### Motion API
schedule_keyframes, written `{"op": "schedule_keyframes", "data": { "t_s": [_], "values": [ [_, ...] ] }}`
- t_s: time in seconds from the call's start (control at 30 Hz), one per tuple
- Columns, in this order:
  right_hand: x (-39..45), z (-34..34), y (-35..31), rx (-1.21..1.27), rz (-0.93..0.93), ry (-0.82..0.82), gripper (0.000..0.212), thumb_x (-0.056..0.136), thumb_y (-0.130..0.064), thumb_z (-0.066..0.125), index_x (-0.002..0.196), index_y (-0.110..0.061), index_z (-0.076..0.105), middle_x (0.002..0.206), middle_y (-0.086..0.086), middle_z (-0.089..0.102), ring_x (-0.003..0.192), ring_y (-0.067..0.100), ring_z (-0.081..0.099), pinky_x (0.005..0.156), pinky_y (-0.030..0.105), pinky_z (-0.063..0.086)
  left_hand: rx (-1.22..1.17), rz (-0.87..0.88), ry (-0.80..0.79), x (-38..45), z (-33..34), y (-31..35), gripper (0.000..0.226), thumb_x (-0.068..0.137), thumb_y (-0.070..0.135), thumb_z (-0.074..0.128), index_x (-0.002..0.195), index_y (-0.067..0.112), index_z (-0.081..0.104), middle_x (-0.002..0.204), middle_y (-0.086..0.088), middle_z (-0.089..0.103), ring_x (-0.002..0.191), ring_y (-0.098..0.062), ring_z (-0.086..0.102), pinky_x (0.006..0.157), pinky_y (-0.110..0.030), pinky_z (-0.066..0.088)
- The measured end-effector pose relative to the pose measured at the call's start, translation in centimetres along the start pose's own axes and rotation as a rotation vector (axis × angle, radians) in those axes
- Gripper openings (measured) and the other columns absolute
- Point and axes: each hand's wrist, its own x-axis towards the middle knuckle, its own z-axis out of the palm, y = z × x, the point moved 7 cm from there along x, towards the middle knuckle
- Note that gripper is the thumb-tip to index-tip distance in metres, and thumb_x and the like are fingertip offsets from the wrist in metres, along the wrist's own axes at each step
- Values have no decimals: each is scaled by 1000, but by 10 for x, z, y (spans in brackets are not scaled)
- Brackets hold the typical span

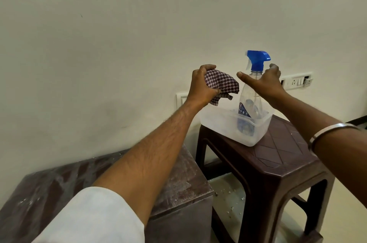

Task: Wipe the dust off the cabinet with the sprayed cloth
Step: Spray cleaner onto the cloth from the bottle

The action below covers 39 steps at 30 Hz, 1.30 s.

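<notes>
My left hand (201, 86) grips a bunched checked cloth (222, 84), red-brown and white, held in the air above the left end of a clear plastic tub (224, 123). A spray bottle (251, 94) with a blue trigger head stands upright in that tub. My right hand (264, 82) is spread open just at the bottle's neck, thumb pointing left and fingers on the far side, not closed around it. The dusty dark brown cabinet (186, 179) lies low at the left, partly hidden under my left forearm.
The tub sits on a dark brown plastic stool (278, 163) to the right of the cabinet. A pale wall with a switch plate (181, 99) and a socket panel (296, 81) is behind. White crumbs lie on the floor (228, 199) between cabinet and stool.
</notes>
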Motion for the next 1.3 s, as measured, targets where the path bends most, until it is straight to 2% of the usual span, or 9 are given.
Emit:
{"op": "schedule_keyframes", "data": {
  "t_s": [0.13, 0.4, 0.57, 0.67, 0.77, 0.83, 0.93, 1.1, 1.3],
  "values": [
    [-10, -10, -9, -90, -38, 119, 126, 70, -68, 68, 152, -3, -3, 158, 17, 3, 147, 35, 3, 116, 50, 13, -26, 3, 0, -5, -12, 8, 73, 68, -5, 74, 131, 21, 48, 128, -6, 42, 110, -10, 46, 68, 0, 44],
    [-42, -32, -34, -133, -132, 372, 108, 75, -70, 64, 148, -5, 17, 144, 16, 25, 133, 31, 26, 104, 50, 30, -63, 12, -15, -21, -34, 23, 72, 68, -6, 74, 130, 20, 49, 126, -6, 44, 111, -11, 47, 82, -12, 47],
    [-72, -34, -62, -40, -321, 483, 61, 87, -41, 61, 131, -6, 38, 130, 15, 35, 115, 27, 38, 93, 35, 35, -82, 8, -27, -32, -51, 30, 72, 68, -5, 74, 130, 22, 48, 127, -6, 44, 111, -12, 48, 78, -8, 45],
    [-95, -12, -85, 84, -481, 353, 38, 92, -24, 60, 121, -4, 46, 118, 11, 39, 107, 24, 43, 95, 37, 40, -135, -5, -46, -44, -62, 30, 76, 67, -6, 74, 130, 25, 45, 126, -6, 46, 112, -18, 52, 82, -22, 54],
    [-111, 21, -98, 113, -504, 119, 35, 96, -24, 58, 126, -8, 49, 124, 10, 42, 110, 18, 47, 95, 32, 45, -200, -33, -87, -58, -75, 27, 84, 67, -6, 74, 134, 31, 39, 118, 3, 47, 105, -16, 56, 76, -29, 59],
    [-114, 44, -99, 138, -410, -52, 48, 96, -35, 56, 137, -13, 42, 137, 10, 36, 118, 16, 45, 94, 27, 45, -246, -66, -111, -65, -86, 24, 93, 66, -7, 76, 136, 35, 32, 116, 8, 45, 102, -12, 56, 71, -25, 58],
    [-117, 74, -96, 261, -185, -237, 63, 94, -50, 52, 144, -16, 34, 145, 10, 35, 124, 21, 46, 98, 37, 48, -279, -113, -142, -74, -108, 13, 102, 65, -8, 78, 139, 39, 27, 118, -1, 45, 104, -15, 56, 68, -21, 56],
    [-141, 127, -92, 444, 76, -579, 62, 96, -61, 30, 118, -10, 58, 117, 16, 64, 99, 27, 65, 76, 34, 55, -283, -136, -215, -95, -142, -6, 101, 66, -17, 73, 140, 38, 32, 122, -12, 46, 108, -25, 56, 76, -33, 59],
    [-175, 180, -101, 432, 137, -768, 54, 88, -69, 41, 108, -24, 64, 108, 4, 69, 100, 23, 66, 69, 31, 56, -318, -183, -166, -120, -181, -40, 81, 66, -16, 73, 132, 25, 49, 123, -5, 54, 107, -17, 58, 82, -31, 58]
  ]
}}
